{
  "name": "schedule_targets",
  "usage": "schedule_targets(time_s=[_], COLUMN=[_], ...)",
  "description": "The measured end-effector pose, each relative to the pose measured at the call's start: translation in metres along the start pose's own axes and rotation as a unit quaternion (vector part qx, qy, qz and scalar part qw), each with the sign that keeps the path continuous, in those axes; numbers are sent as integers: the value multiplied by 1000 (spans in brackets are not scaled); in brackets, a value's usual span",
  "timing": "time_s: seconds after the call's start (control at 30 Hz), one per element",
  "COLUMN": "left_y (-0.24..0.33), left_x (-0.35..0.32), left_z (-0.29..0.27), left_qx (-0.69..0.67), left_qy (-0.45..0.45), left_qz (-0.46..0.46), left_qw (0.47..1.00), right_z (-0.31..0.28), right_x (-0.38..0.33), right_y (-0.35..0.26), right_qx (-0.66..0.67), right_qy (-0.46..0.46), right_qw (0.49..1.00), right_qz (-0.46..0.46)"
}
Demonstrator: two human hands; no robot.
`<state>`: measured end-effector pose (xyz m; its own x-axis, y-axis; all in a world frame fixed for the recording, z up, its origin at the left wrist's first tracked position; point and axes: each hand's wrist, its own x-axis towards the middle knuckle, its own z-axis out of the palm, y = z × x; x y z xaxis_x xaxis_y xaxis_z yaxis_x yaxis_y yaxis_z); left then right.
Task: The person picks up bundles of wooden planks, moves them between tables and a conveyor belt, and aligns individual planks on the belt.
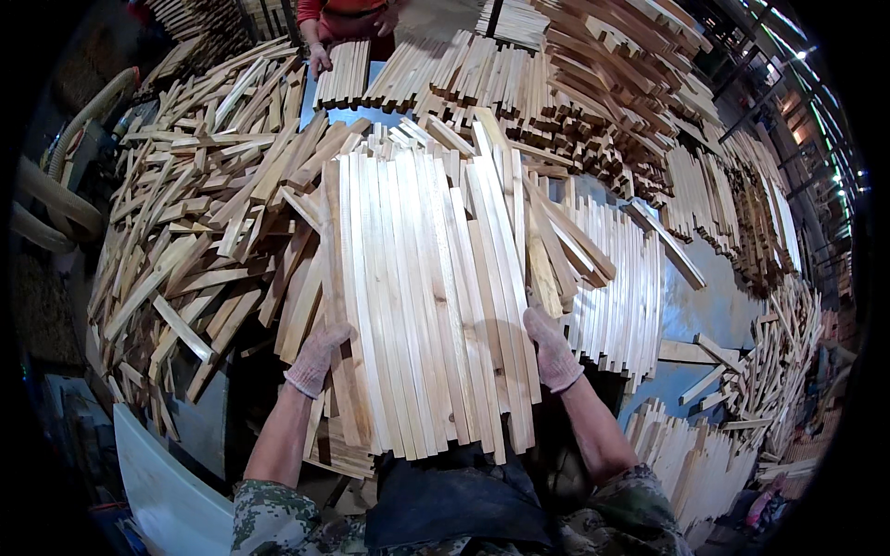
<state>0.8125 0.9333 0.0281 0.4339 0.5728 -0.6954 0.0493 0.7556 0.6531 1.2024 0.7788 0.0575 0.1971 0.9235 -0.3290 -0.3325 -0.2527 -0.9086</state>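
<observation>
A wide row of pale wood strips (pixel 413 296), laid side by side, fills the middle in front of my body. My left hand (pixel 321 360), in a pale knitted glove, presses on the row's left edge next to a browner strip. On the opposite edge is my right hand (pixel 554 347), gloved alike, closed against the outermost strip. The row is squeezed between both hands, its near ends uneven and close to my dark apron (pixel 454 505). Some strips at the right fan outward at the far end. My fingertips are partly hidden by the wood.
A jumbled heap of wood strips (pixel 176 232) covers the left. More strips (pixel 616 278) lie in rows at right on a blue-grey table (pixel 714 287). Stacks of strips (pixel 593 56) stand at the back. Across the table, a co-worker's gloved hand (pixel 320 59) touches a row.
</observation>
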Motion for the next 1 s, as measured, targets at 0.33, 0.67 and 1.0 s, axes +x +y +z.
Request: schedule_targets(time_s=[0.33,0.67,1.0], left_y=[-23,-58,-48], left_x=[28,14,-154], left_z=[-6,-22,62], left_qx=[-29,-13,-34], left_qy=[-74,-88,29], left_qz=[138,163,257], left_qw=[987,983,965], right_z=[8,14,30], right_x=[14,-15,-73], right_y=[-11,-23,-55], right_qx=[-39,35,25], right_qy=[46,19,-69], right_qw=[996,998,997], right_qz=[71,39,10])
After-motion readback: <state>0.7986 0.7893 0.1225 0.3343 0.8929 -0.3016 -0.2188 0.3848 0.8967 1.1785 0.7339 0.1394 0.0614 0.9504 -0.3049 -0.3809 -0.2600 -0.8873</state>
